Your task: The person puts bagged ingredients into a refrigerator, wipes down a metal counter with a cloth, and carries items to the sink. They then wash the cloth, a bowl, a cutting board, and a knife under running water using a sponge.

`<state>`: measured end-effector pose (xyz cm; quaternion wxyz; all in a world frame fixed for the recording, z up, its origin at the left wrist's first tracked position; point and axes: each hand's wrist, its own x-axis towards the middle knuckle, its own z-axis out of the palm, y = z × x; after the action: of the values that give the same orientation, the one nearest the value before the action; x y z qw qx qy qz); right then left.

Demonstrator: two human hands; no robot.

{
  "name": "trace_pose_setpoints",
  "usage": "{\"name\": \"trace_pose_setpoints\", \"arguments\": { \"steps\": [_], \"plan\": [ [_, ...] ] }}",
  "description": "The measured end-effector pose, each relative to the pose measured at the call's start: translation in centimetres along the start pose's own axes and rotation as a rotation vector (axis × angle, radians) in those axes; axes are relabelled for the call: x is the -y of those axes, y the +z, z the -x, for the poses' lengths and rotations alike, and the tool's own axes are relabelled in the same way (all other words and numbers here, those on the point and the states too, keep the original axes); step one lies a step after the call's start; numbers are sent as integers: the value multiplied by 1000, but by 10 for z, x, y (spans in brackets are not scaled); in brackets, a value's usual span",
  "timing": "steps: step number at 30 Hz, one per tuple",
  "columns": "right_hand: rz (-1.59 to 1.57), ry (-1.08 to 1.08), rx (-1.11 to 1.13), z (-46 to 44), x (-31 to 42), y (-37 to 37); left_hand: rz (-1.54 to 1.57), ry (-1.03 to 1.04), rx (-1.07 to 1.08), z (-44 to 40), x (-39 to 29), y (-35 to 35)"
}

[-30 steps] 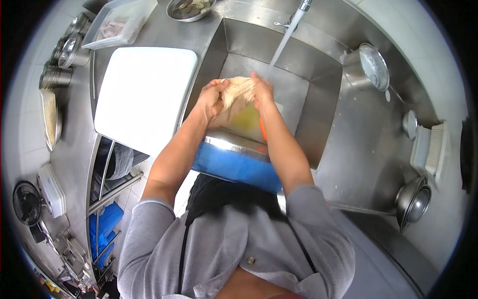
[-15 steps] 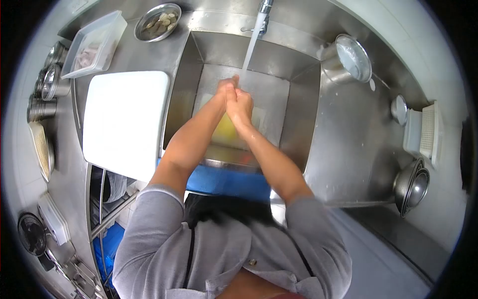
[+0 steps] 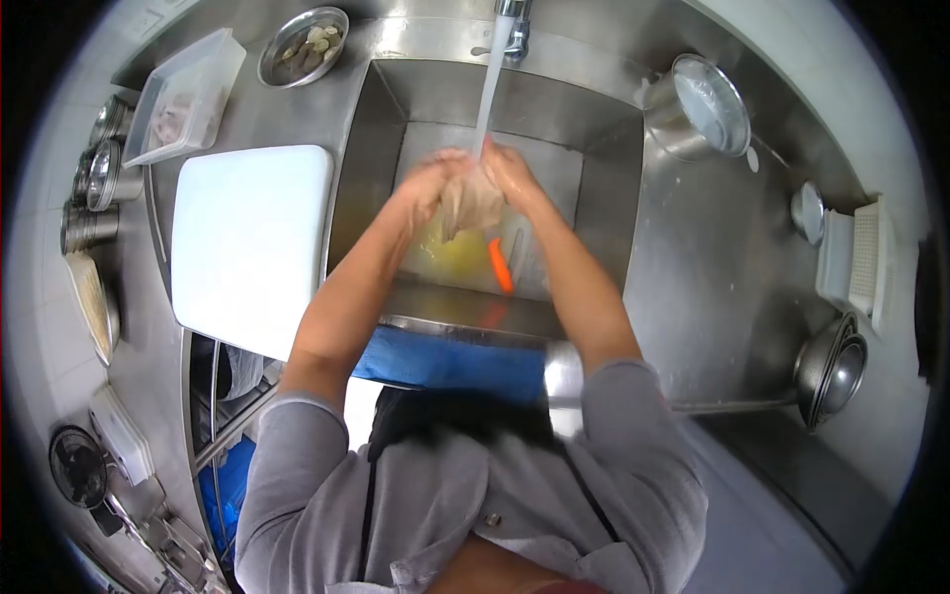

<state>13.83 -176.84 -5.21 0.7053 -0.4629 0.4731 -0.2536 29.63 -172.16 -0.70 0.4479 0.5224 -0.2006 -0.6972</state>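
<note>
Under the stream of water from the tap [image 3: 512,28], a wet beige cloth [image 3: 471,206] hangs between my hands. My left hand [image 3: 433,183] grips its left side, the fingers partly smeared by motion. At its right side my right hand [image 3: 508,173] is closed on the cloth, close to the falling water. Below them, on the floor of the sink [image 3: 554,188], lies a tool with an orange handle [image 3: 501,265], probably a knife, its blade partly unclear. A blurred yellow thing [image 3: 445,252] is beside it.
Left of the sink lies a white cutting board [image 3: 252,247]. Behind it stand a plastic tub [image 3: 203,109] with pale pieces and a metal bowl [image 3: 305,48] of small food pieces. A steel pot [image 3: 683,119] stands on the right, stacked bowls [image 3: 831,371] farther along.
My hands, clasped together before, have moved apart, and the cloth now shows spread between them. The orange handle in the sink has come into view.
</note>
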Motion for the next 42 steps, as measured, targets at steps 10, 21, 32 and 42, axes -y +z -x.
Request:
{"name": "trace_pose_setpoints", "arguments": {
  "steps": [10,21,32,42],
  "plan": [
    [-268,-239,-172,32,-16,32,371,-54,-174,-21,38,-11],
    [554,-37,-33,-19,4,-2,-353,-227,-59,42,4,25],
    [254,-41,149,25,42,-56,71,359,-8,31,-10,-19],
    [502,-432,-600,45,7,69,479,-97,-40,-35,58,-2]
  ]
}}
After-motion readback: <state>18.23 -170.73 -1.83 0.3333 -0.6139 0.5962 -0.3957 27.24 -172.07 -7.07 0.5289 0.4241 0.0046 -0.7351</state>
